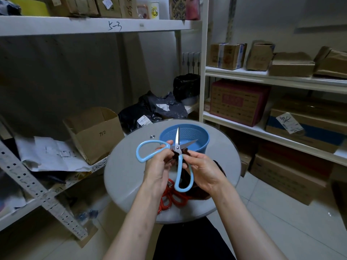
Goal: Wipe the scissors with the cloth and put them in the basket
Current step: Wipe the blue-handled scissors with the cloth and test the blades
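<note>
Light-blue-handled scissors [177, 145] are held wide open above the round table, one blade pointing up, the other right over the blue basket [201, 147]. My left hand [158, 166] grips the left handle near the pivot. My right hand [203, 170] holds the lower handle together with a dark brown cloth [185, 152] bunched behind the pivot; most of the cloth is hidden by my hands. The basket stands at the table's far side and looks empty.
Red-handled scissors [171, 200] lie on the round grey table [124, 177] under my wrists. White shelving with cardboard boxes [93, 132] stands left and right. Black bags [150, 111] sit behind the table. Tiled floor lies to the right.
</note>
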